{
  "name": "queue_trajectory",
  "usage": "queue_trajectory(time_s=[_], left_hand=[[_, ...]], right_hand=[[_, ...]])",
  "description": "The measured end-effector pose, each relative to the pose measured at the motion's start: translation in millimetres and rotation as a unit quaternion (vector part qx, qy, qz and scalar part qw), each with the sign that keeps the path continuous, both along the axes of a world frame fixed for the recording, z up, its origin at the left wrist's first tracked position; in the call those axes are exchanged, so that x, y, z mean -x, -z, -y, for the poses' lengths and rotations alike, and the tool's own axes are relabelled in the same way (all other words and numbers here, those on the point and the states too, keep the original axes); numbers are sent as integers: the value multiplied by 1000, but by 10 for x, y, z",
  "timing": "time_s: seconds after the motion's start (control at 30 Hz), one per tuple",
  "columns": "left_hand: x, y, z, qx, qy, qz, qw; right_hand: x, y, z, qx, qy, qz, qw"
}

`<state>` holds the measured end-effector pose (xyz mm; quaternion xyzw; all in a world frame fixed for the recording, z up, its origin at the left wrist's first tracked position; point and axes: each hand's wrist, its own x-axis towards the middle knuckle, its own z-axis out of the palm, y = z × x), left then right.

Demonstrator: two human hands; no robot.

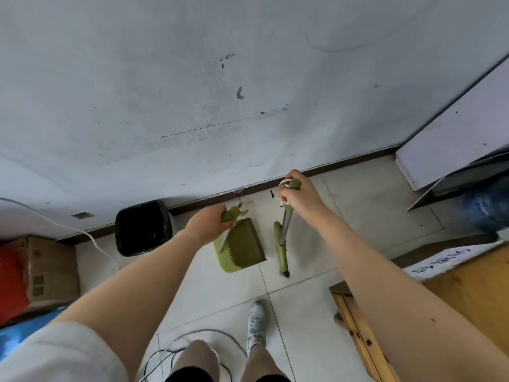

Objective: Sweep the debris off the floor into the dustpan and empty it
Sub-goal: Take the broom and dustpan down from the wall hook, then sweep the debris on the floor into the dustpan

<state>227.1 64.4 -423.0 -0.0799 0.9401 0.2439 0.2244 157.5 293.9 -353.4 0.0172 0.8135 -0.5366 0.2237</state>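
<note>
My left hand (pixel 208 222) is closed around the green top grip of the dustpan handle. The green dustpan (pixel 242 245) stands on the tiled floor close to the wall, its comb teeth along the near edge. My right hand (pixel 298 195) grips the green top of the broom handle, with a white cord looped there. The broom (pixel 282 252), with its metal shaft and green head, stands just right of the dustpan, bristles touching the floor. Small dark specks of debris (pixel 272 194) lie by the skirting board beyond the broom.
A bin lined with a black bag (pixel 143 228) stands left of the dustpan against the wall. Cardboard boxes (pixel 41 271) sit at the far left, a wooden table (pixel 454 299) at the right. Cables (pixel 176 351) lie on the floor by my feet.
</note>
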Motion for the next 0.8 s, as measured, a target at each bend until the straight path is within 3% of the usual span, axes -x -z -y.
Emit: queue_trajectory(time_s=[0.3, 0.43, 0.6, 0.8], left_hand=[[405, -241, -412, 25, 135, -8, 990], [624, -437, -544, 28, 202, 4, 979], [773, -566, -705, -28, 325, 58, 944], [469, -645, -1070, -119, 416, 104, 895]], right_hand=[[-18, -255, -301, -52, 40, -36, 997], [-96, -373, -335, -44, 127, -36, 990], [-455, -706, -547, -41, 328, -57, 942], [-1231, -1026, -640, -150, 414, -25, 897]])
